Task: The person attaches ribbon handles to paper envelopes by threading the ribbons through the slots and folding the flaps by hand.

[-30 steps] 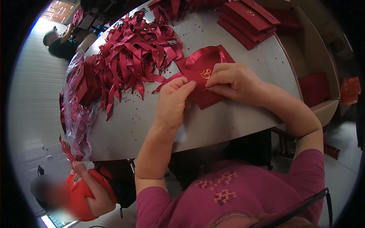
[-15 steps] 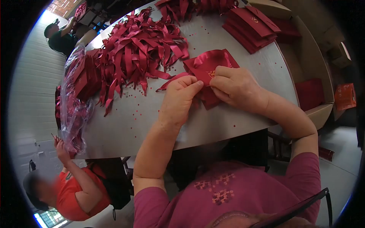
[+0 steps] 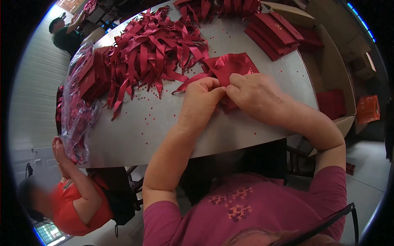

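A dark red paper bag (image 3: 242, 61) with a pink-red ribbon (image 3: 223, 62) across it lies under my hands on the metal table. My left hand (image 3: 202, 100) pinches at the bag's near edge, thumb and forefinger together. Touching it, my right hand (image 3: 253, 95) has its fingers curled at the same edge and covers part of the bag. What lies between the fingertips is too small and hidden to name. Another ribbon end (image 3: 191, 81) sticks out to the left of my left hand. A large heap of red ribbons (image 3: 154, 49) lies to the left of the bag.
Stacked red bags (image 3: 274, 35) stand at the table's back right, beside an open cardboard box (image 3: 349, 88). More bags (image 3: 93, 78) and clear plastic (image 3: 76, 127) lie at the left. One person (image 3: 82, 199) sits near left; another (image 3: 67, 39) is at the far left. Small red dots litter the table (image 3: 123, 143).
My right hand has moved slightly left and closer against my left hand, now covering the bag's gold print. The view has shifted a little. The near-left person's hands have come together.
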`<state>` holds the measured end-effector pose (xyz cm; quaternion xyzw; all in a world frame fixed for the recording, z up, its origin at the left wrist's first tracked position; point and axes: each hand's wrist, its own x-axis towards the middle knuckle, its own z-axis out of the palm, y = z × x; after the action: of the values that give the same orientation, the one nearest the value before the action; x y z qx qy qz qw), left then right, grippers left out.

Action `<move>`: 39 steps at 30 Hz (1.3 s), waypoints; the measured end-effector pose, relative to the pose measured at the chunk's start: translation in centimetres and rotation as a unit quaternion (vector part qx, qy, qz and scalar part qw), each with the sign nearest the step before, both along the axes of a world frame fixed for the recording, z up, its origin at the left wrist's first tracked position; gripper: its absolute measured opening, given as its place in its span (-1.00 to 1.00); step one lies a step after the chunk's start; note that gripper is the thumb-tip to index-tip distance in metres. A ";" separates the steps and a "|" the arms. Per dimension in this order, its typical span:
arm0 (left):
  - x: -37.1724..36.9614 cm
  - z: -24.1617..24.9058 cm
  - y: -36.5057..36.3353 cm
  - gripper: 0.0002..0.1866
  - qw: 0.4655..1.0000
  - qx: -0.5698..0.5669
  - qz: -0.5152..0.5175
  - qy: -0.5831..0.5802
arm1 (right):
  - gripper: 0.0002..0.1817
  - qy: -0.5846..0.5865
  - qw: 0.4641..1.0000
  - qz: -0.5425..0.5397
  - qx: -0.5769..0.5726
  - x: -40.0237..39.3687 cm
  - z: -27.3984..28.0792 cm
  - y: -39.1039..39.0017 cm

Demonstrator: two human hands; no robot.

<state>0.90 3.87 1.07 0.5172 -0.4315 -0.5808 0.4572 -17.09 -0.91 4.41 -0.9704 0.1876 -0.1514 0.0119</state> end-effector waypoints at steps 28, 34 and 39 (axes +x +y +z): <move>0.6 -1.3 -1.1 -0.80 0.996 -0.052 -0.065 -0.013 | -0.87 -0.257 0.906 -0.129 0.310 -1.4 0.2 -1.8; 0.3 -1.4 -1.2 -0.79 0.997 -0.037 -0.061 -0.002 | -0.75 -0.188 0.902 -0.253 0.294 -4.6 1.3 -7.4; 0.0 -1.0 -1.1 -0.78 0.997 -0.027 -0.070 0.014 | -0.76 -0.104 0.912 -0.224 0.327 -4.3 -1.4 -8.1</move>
<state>0.86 2.75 0.02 0.4654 -0.4755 -0.6065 0.4352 -21.35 -8.99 3.00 -0.8235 0.4372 -0.1799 0.3137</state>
